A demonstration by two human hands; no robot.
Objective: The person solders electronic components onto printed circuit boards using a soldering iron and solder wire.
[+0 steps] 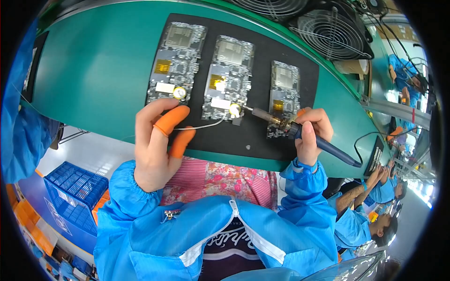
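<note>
Three populated circuit boards lie on a black mat [220,144]: a left board [186,55], a middle board [238,77] and a right board [285,77]. My right hand [313,132] grips a soldering iron [330,151] by its dark blue handle. Its tip points left, at or close to a round yellow-rimmed part [235,110] on the middle board's lower edge. Orange finger cots cover two fingers of my left hand [152,143], which pinches a thin solder wire [206,125]. The wire's far end runs up to that same round part; exact contact is too small to tell.
Behind the mat, past the green bench edge, stand black fans with wire guards [332,33]. The iron's cord [360,140] loops at the right. A blue plastic basket [77,187] is at the lower left. People in blue [354,225] work at the right.
</note>
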